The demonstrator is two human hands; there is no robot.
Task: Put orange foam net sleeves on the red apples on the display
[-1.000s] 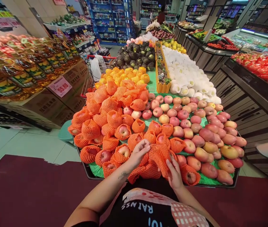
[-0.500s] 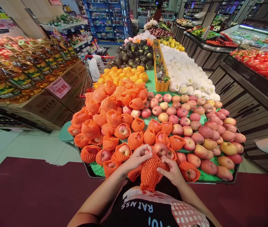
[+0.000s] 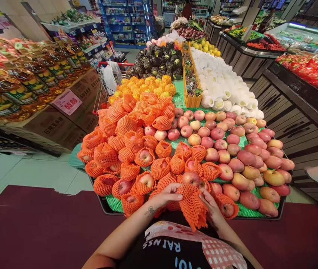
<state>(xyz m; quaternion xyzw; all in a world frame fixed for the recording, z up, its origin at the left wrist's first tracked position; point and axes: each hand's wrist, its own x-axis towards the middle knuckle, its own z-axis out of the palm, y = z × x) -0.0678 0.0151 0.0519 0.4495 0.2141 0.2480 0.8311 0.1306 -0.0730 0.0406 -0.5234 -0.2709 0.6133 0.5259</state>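
Observation:
An orange foam net sleeve hangs between my hands over the front edge of the display, its lower end drooping in front of my shirt. My left hand pinches its upper left edge between thumb and fingers. On the other side, my right hand has its fingers closed on the sleeve's right edge. Just beyond the sleeve's top lies a bare red apple. Apples in orange nets surround my left hand, and a netted apple rests to the right of my right hand.
Bare apples cover the display's right side. A heap of orange nets fills the left, with yellow-netted fruit and dark-netted fruit behind. A planter box divides these from white-netted fruit. Oil bottles stand left.
Both hands have moved slightly down and right with the orange sleeve. My left hand has come down onto its upper edge, and the sleeve now hangs more to the right.

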